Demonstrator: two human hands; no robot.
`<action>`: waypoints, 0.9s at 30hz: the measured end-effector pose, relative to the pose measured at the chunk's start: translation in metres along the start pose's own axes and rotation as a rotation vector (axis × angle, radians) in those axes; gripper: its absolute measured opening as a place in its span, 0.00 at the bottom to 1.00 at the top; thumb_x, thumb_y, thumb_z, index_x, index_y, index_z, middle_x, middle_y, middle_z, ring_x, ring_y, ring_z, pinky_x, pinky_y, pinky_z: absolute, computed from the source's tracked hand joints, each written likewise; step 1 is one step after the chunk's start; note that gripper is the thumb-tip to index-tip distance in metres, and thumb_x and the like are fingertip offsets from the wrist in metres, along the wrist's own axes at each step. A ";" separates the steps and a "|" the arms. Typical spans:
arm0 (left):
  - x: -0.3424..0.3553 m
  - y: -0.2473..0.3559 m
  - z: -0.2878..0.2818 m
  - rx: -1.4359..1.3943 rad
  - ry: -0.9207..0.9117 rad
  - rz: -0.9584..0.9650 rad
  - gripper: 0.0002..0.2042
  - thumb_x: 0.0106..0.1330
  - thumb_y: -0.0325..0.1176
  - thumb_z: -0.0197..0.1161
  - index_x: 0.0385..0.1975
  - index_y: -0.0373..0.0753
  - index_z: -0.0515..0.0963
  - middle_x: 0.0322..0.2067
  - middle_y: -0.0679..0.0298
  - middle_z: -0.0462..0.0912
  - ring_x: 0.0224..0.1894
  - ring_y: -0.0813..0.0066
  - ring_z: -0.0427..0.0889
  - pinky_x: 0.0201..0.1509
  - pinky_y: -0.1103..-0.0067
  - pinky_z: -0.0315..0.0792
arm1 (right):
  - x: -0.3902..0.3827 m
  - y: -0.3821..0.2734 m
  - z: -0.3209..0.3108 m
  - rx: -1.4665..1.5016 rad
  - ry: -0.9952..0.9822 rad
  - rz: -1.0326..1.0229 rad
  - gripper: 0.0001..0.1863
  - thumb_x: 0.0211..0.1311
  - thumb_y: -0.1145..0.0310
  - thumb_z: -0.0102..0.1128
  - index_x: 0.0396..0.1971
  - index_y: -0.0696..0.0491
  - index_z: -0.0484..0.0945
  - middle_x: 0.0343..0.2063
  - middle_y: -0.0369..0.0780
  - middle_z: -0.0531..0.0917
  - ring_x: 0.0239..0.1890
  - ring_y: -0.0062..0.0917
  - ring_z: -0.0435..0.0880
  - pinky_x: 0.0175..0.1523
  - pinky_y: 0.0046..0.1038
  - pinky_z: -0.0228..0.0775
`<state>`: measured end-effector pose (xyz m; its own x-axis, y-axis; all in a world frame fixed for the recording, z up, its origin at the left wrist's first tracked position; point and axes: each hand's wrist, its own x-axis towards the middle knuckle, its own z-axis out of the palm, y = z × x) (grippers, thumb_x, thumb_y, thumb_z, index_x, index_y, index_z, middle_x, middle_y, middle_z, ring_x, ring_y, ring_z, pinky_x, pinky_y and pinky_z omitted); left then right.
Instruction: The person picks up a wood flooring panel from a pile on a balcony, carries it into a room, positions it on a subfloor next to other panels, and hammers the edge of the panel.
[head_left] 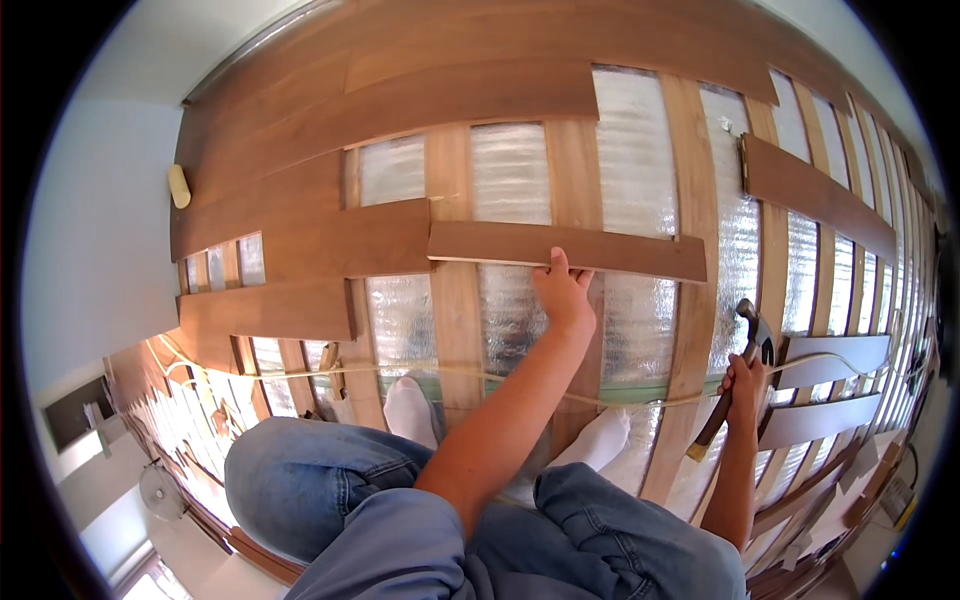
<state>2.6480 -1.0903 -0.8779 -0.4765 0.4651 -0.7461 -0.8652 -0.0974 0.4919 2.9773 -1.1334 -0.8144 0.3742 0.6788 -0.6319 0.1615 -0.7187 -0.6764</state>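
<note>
A brown wooden floorboard lies across pale joists in front of me, its left end close against a laid board. My left hand grips its near edge, with the thumb on top and the fingers partly hidden. To the right, my right hand is wrapped round a claw hammer partway along its handle. The hammer's metal head points away from me, above the joists, and the butt of the handle toward me.
Laid floorboards cover the far left. Silver foil sheeting shows between the joists. A loose board lies at right, near two grey pieces. A pale cable crosses near my feet.
</note>
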 end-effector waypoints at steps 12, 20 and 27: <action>-0.019 0.057 0.017 1.873 -0.645 0.691 0.17 0.69 0.40 0.66 0.50 0.35 0.77 0.40 0.48 0.82 0.42 0.50 0.84 0.48 0.61 0.80 | 0.022 -0.014 0.026 -0.056 -0.089 -0.041 0.09 0.64 0.68 0.61 0.34 0.55 0.70 0.19 0.33 0.72 0.14 0.17 0.71 0.17 0.24 0.68; 0.035 0.059 0.019 1.805 -1.088 1.300 0.31 0.56 0.39 0.74 0.62 0.42 0.74 0.56 0.57 0.72 0.59 0.54 0.71 0.66 0.62 0.67 | 0.027 -0.009 0.028 -0.060 -0.085 -0.022 0.10 0.65 0.68 0.62 0.34 0.55 0.71 0.18 0.34 0.72 0.13 0.18 0.70 0.16 0.25 0.67; 0.057 0.070 0.019 1.834 -1.037 1.334 0.32 0.60 0.42 0.71 0.63 0.36 0.71 0.55 0.53 0.72 0.59 0.54 0.71 0.67 0.62 0.66 | 0.045 -0.016 0.017 -0.159 -0.059 -0.024 0.09 0.64 0.68 0.63 0.33 0.53 0.70 0.17 0.32 0.71 0.13 0.17 0.70 0.16 0.24 0.66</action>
<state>2.5631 -1.0538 -0.8776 0.2624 0.9465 0.1880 0.8437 -0.3195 0.4313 2.9760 -1.0886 -0.8381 0.3152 0.7002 -0.6406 0.3136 -0.7139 -0.6260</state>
